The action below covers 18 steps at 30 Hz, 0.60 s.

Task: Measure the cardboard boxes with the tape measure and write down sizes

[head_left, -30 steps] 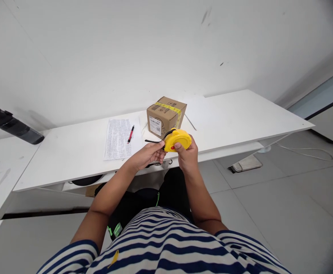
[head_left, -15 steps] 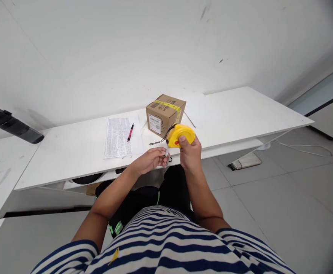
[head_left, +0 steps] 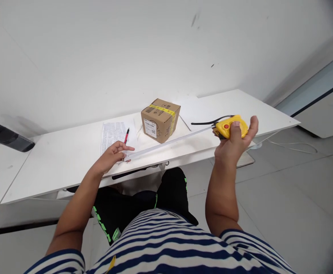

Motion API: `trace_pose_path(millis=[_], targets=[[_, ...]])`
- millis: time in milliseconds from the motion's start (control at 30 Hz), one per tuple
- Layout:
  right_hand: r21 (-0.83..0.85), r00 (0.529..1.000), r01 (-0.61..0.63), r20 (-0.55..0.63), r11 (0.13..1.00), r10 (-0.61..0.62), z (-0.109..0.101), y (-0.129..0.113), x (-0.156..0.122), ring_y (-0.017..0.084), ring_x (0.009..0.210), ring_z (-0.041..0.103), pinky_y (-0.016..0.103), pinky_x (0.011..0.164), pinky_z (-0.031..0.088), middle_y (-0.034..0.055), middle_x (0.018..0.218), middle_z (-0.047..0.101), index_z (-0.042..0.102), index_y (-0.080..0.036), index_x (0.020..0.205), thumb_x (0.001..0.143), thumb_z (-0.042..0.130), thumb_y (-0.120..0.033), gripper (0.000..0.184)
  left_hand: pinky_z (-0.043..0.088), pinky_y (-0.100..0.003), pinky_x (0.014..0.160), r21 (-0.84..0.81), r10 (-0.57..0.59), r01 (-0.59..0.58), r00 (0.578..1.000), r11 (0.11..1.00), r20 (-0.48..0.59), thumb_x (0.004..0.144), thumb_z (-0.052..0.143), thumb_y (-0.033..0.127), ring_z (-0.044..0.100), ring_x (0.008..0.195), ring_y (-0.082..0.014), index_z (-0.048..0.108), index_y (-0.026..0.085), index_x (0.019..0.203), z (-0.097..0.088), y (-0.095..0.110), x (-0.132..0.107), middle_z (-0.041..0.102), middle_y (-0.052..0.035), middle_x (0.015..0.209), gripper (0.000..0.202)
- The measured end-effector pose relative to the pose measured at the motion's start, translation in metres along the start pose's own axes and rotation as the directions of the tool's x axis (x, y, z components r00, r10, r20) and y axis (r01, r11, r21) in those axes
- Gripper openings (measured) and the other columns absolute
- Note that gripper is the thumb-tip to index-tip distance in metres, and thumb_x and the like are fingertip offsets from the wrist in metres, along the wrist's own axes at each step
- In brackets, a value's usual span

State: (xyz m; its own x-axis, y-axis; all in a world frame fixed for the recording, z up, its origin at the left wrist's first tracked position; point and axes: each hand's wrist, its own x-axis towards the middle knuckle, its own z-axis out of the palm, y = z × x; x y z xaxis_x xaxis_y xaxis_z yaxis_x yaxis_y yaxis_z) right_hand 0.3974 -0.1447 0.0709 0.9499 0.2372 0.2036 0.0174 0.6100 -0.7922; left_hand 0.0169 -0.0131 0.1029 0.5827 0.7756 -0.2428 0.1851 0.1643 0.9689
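A yellow tape measure (head_left: pixel 229 128) with a red button and a black wrist strap is gripped in my right hand (head_left: pixel 234 142), out to the right above the desk edge. Its pale blade (head_left: pixel 172 142) runs out leftward in a long, slightly slanted line. At the far end my left hand (head_left: pixel 114 156) pinches the blade's tip, with one finger stretched out. Behind the blade stands a cardboard box (head_left: pixel 160 120) with yellow tape across its top and a white label on one side. A red and black pen (head_left: pixel 126 136) lies on a handwritten sheet (head_left: pixel 110 133) just beyond my left hand.
The white desk (head_left: pixel 66 152) stretches along the wall. A dark bottle (head_left: pixel 8 135) stands at the far left. Behind the box, a thin rod (head_left: pixel 185 123) lies on the desk. Below the desk top is a shelf, and a cable (head_left: pixel 294 144) trails on the floor at right.
My hands have moved apart. The right carried the tape measure to the right, while the left drew the blade's end leftward, so a long stretch of blade now shows.
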Motion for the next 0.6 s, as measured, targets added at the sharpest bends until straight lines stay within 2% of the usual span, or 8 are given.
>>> trace_pose_path(millis=[100, 167, 267, 367, 467, 533, 600], targets=[[-0.064, 0.993, -0.119, -0.033, 0.991, 0.117, -0.004, 0.015, 0.001, 0.014, 0.081, 0.070, 0.026, 0.059, 0.059, 0.0063, 0.131, 0.057, 0.048, -0.035, 0.142, 0.082, 0.073, -0.048, 0.066, 0.051, -0.018, 0.048, -0.081, -0.004, 0.007, 0.999, 0.997, 0.041, 0.070, 0.076, 0.019, 0.060, 0.053, -0.0053, 0.064, 0.014, 0.072, 0.002, 0.010, 0.008, 0.075, -0.0088, 0.106, 0.013], [-0.087, 0.974, -0.224, -0.044, 0.971, 0.221, -0.007, 0.027, 0.004, 0.012, 0.073, 0.071, 0.023, 0.052, 0.055, 0.0052, 0.127, 0.060, 0.047, -0.038, 0.142, 0.086, 0.065, -0.057, 0.062, 0.046, -0.016, 0.040, -0.238, -0.049, 0.066, 0.996, 0.969, 0.077, 0.069, 0.075, 0.015, 0.054, 0.046, -0.0029, 0.064, 0.013, 0.066, 0.006, 0.011, 0.010, 0.074, -0.0070, 0.093, 0.011], [-0.104, 0.919, -0.394, -0.023, 0.913, 0.394, -0.011, 0.043, 0.012, 0.011, 0.064, 0.070, 0.020, 0.045, 0.051, 0.0025, 0.115, 0.067, 0.047, -0.040, 0.139, 0.089, 0.060, -0.058, 0.054, 0.044, -0.012, 0.037, -0.516, -0.121, 0.153, 0.988, 0.843, 0.097, 0.070, 0.068, 0.006, 0.054, 0.048, -0.0049, 0.066, 0.015, 0.068, 0.012, 0.013, 0.007, 0.064, -0.0010, 0.071, 0.009], [-0.096, 0.814, -0.573, 0.044, 0.814, 0.579, -0.011, 0.050, 0.018, 0.014, 0.062, 0.071, 0.020, 0.042, 0.051, 0.0006, 0.101, 0.071, 0.053, -0.035, 0.127, 0.086, 0.065, -0.046, 0.044, 0.050, -0.010, 0.044, -0.702, -0.160, 0.150, 0.986, 0.696, 0.052, 0.082, 0.057, 0.004, 0.056, 0.053, -0.0058, 0.069, 0.016, 0.080, 0.018, 0.015, 0.001, 0.058, 0.0000, 0.065, 0.017], [-0.101, 0.697, -0.687, 0.185, 0.719, 0.693, -0.013, 0.046, 0.020, 0.018, 0.066, 0.072, 0.019, 0.039, 0.050, 0.0018, 0.092, 0.073, 0.057, -0.029, 0.112, 0.077, 0.071, -0.032, 0.038, 0.059, -0.012, 0.059, -0.792, -0.144, 0.057, 0.989, 0.608, -0.039, 0.093, 0.049, 0.007, 0.064, 0.064, -0.0073, 0.070, 0.013, 0.094, 0.022, 0.017, -0.004, 0.063, -0.0032, 0.072, 0.022], [-0.109, 0.643, -0.707, 0.312, 0.698, 0.700, -0.016, 0.042, 0.016, 0.021, 0.075, 0.074, 0.021, 0.043, 0.054, 0.0041, 0.097, 0.074, 0.058, -0.028, 0.108, 0.071, 0.075, -0.027, 0.041, 0.061, -0.012, 0.068, -0.797, -0.115, -0.016, 0.988, 0.604, -0.107, 0.093, 0.048, 0.005, 0.068, 0.072, -0.0076, 0.069, 0.012, 0.100, 0.023, 0.020, -0.006, 0.067, -0.0045, 0.078, 0.023], [-0.113, 0.600, -0.700, 0.442, 0.705, 0.667, -0.022, 0.039, 0.008, 0.022, 0.088, 0.075, 0.024, 0.053, 0.060, 0.0045, 0.108, 0.074, 0.061, -0.029, 0.111, 0.066, 0.079, -0.024, 0.048, 0.060, -0.011, 0.071, -0.760, -0.091, -0.084, 0.978, 0.644, -0.185, 0.090, 0.051, -0.001, 0.069, 0.073, -0.0060, 0.068, 0.014, 0.101, 0.023, 0.024, -0.005, 0.069, -0.0028, 0.081, 0.025]])
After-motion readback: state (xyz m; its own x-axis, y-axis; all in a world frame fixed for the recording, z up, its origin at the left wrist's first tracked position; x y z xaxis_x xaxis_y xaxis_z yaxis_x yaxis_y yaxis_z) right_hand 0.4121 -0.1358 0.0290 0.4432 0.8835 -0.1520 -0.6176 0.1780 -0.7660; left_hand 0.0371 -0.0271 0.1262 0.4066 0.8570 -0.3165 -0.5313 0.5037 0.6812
